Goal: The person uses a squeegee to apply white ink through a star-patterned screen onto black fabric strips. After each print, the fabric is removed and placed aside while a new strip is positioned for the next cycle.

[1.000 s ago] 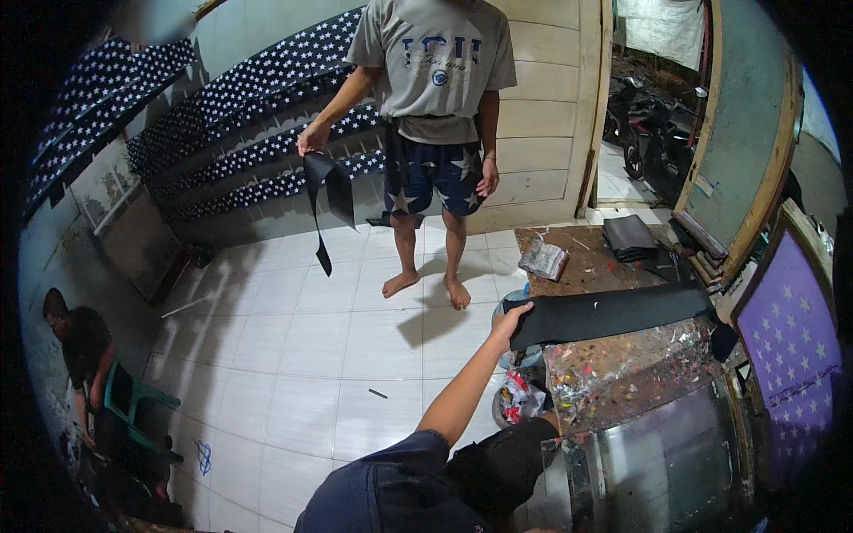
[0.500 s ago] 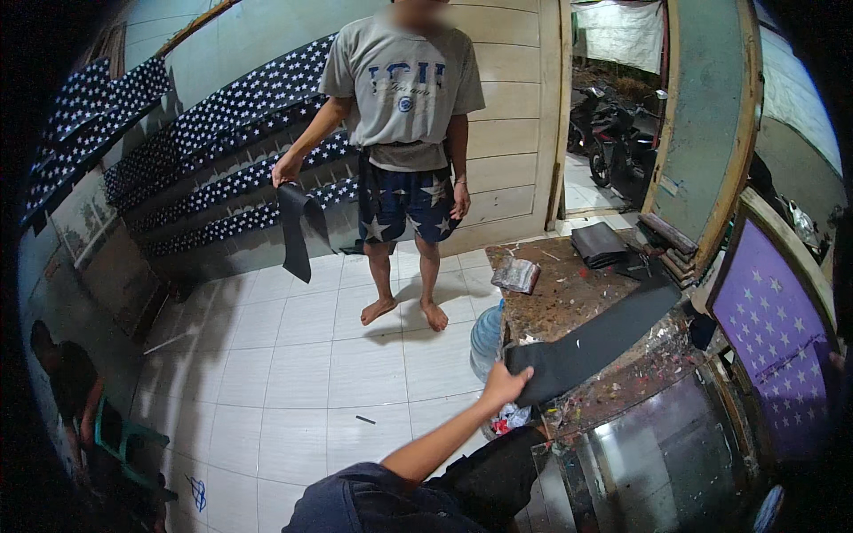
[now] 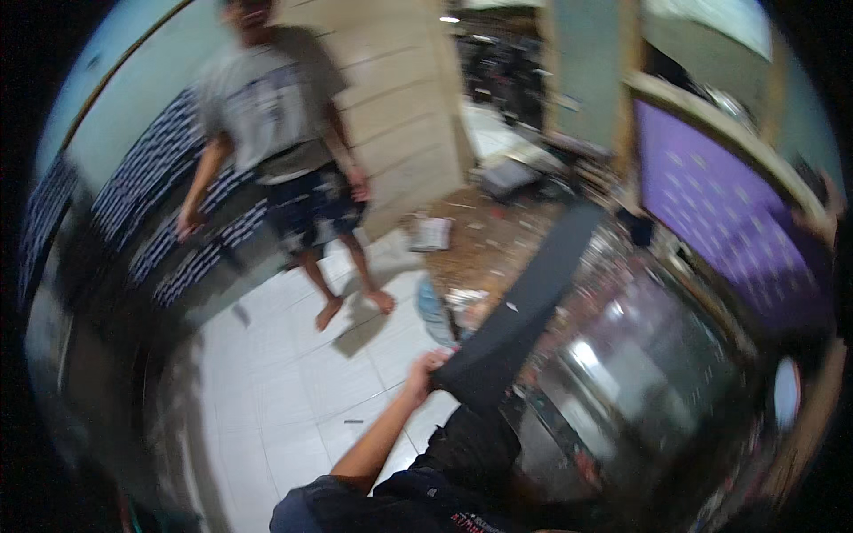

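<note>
My left hand (image 3: 425, 373) pinches the near end of a long, flat black strip (image 3: 524, 311), which looks like sheet material. From there the strip stretches away to the right across the messy worktable (image 3: 471, 231). At the right rim my right hand (image 3: 831, 200), blurred and only partly in view, grips the end of a wood-edged screen-printing frame (image 3: 711, 204). Purple mesh with pale stars fills this frame, which stands tilted up. Below it lies a shiny glass-like plate (image 3: 640, 355).
Another person (image 3: 275, 115) stands barefoot on the white tiles (image 3: 267, 444). On the table are a small packet (image 3: 431, 234) and a dark folded stack (image 3: 511, 178). A blue water jug (image 3: 434, 311) stands by the table. Star-patterned strips (image 3: 160, 169) hang along the left wall.
My view has swung right, blurring the picture. My left hand still has the black strip, now angled more steeply. The other person's black strip no longer shows in their hand.
</note>
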Tool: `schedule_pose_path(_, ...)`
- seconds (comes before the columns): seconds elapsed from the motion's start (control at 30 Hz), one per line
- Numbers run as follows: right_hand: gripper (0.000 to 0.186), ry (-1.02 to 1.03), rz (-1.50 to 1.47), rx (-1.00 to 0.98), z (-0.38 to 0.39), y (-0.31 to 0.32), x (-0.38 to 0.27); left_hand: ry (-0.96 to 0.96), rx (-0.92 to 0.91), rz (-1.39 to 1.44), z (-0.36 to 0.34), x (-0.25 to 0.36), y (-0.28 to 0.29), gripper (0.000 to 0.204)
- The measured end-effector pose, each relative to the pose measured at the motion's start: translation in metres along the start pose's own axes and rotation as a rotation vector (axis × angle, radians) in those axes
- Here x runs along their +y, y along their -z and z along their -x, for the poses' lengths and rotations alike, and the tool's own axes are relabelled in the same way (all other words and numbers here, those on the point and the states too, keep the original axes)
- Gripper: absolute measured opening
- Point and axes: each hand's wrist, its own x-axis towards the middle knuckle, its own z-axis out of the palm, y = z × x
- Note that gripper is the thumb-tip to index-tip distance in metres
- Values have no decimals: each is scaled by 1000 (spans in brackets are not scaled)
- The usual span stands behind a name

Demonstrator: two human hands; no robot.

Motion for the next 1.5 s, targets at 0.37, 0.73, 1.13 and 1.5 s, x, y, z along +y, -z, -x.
schedule_pose_path(0.37,118,-16,195,89,19,2,-14,115,-356,-766,-35,52,-85,47)
schedule_pose_path(0.73,123,-149,183,106,21,-4,-28,-266,-307,-941,120,-114,-135,72)
schedule_pose_path(1.13,111,-39,153,63,24,1,-30,205,-1004,-1226,187,-96,-146,62)
schedule_pose_path(1.5,107,67,81,83,14,11,-36,-376,-1529,-1445,185,-70,-160,56)
